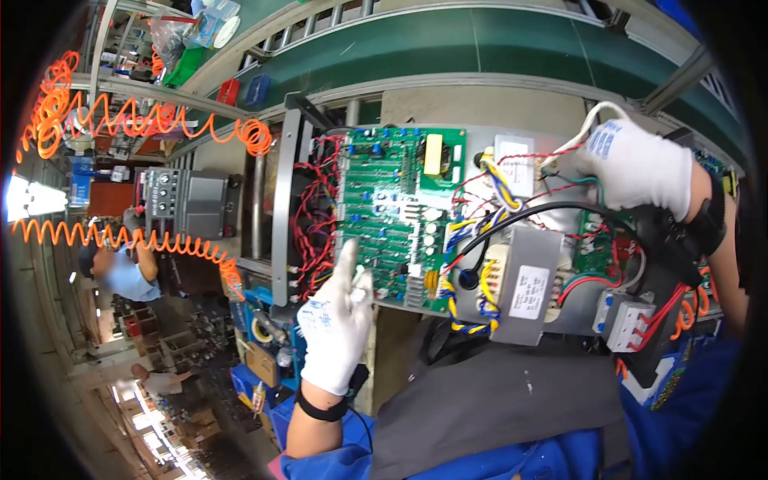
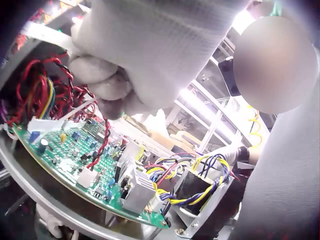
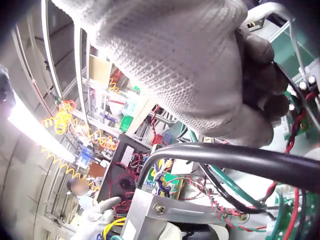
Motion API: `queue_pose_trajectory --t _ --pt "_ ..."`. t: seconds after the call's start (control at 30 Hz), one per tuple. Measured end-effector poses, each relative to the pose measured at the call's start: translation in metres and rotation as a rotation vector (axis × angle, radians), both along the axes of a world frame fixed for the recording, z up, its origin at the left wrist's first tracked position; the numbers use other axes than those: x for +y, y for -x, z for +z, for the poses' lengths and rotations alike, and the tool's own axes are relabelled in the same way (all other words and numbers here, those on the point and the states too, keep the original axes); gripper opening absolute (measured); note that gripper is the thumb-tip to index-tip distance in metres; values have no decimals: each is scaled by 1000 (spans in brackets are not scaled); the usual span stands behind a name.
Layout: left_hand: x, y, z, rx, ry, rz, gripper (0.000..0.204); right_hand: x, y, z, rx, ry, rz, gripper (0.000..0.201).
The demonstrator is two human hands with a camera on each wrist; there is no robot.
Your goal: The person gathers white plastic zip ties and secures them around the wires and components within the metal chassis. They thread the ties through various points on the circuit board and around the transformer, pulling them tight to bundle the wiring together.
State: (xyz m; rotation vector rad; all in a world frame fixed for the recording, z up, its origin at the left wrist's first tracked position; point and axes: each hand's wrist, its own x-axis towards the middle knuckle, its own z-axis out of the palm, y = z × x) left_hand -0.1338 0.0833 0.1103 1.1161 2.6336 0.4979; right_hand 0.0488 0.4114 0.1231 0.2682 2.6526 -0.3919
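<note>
Both hands wear white gloves. My left hand [image 1: 338, 324] is over the lower left edge of the green circuit board [image 1: 376, 216], its index finger straight. In the left wrist view the other fingers of the left hand [image 2: 112, 75] are curled, near a thin white strip [image 2: 77, 111]; whether they hold it is unclear. At the unit's right part, my right hand [image 1: 640, 168] has curled fingers round a white cable [image 1: 594, 120]. Beside the fingers of the right hand [image 3: 200, 75] run red and black twisted wires [image 3: 295, 130]; a thick black cable [image 3: 235, 157] passes below.
Bundled red wires [image 1: 312, 216] line the metal side panel [image 1: 284, 208]. A labelled metal box [image 1: 528, 288] and a terminal block [image 1: 628, 322] sit on the unit. Orange coiled hoses [image 1: 120, 236] hang at left, near a grey device [image 1: 192, 200]. A person [image 1: 128, 268] is farther off.
</note>
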Motion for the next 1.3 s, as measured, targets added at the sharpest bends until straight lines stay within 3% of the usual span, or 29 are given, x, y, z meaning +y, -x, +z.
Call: queue_pose_trajectory --t 0.1,0.2,0.37,0.4,0.47,0.57,0.8,1.0,1.13,1.3 --pt "0 9 -7 96 218 136 46 -5 4 6 -89 -17 -37 25" --pt "-6 13 -15 79 85 154 42 4 -6 -3 -111 -197 26 21" --pt "-8 12 -17 -50 96 270 42 3 -16 7 -52 -217 69 20" --pt "-11 13 -24 4 6 211 43 4 -15 7 -40 -189 57 20" --pt "-15 16 -25 60 62 177 43 4 -13 7 -26 -191 87 19" --pt "-12 16 -20 -44 137 293 46 0 -13 9 -80 -195 40 17" --pt "-16 20 -25 -18 86 263 46 -3 -9 13 -197 -222 70 20" --pt "-10 16 -15 -9 184 268 40 -5 -12 13 -55 -216 25 17" --pt "-20 13 -15 -34 19 180 31 -3 -9 14 -109 -212 -8 20" --pt "-36 -7 -16 -71 53 233 24 0 -9 20 -80 -125 -45 18"
